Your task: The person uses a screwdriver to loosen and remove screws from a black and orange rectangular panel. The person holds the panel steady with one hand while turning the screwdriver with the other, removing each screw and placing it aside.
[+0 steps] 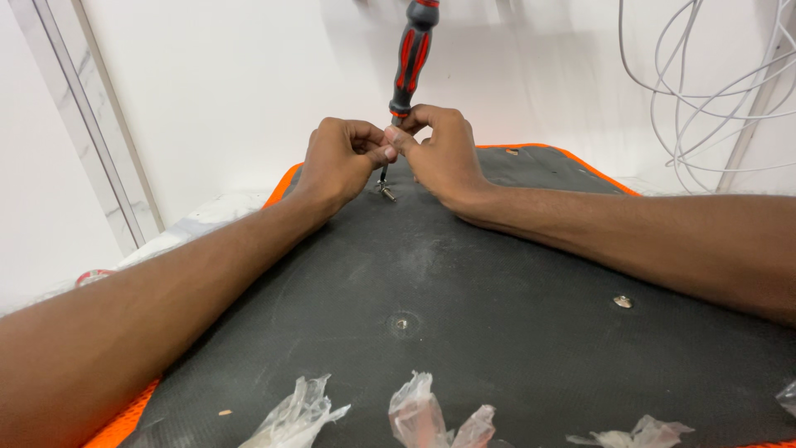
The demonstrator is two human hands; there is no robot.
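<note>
A black panel [464, 282] with an orange rim lies flat in front of me. At its far end both hands meet around a screwdriver [411, 58] with a red and black handle, held nearly upright. My right hand [444, 153] grips the shaft just below the handle. My left hand [340, 158] pinches the lower shaft, whose tip rests on a small metal screw [386, 192] in the panel. Two more metal fasteners sit in the panel nearer to me, one at the centre [401, 323] and one to the right [623, 301].
Several crumpled clear plastic bags [431, 411] lie on the panel's near edge. White cables [713, 91] hang in loops on the white wall at the right. A pale metal frame strip [91, 124] runs down the left wall.
</note>
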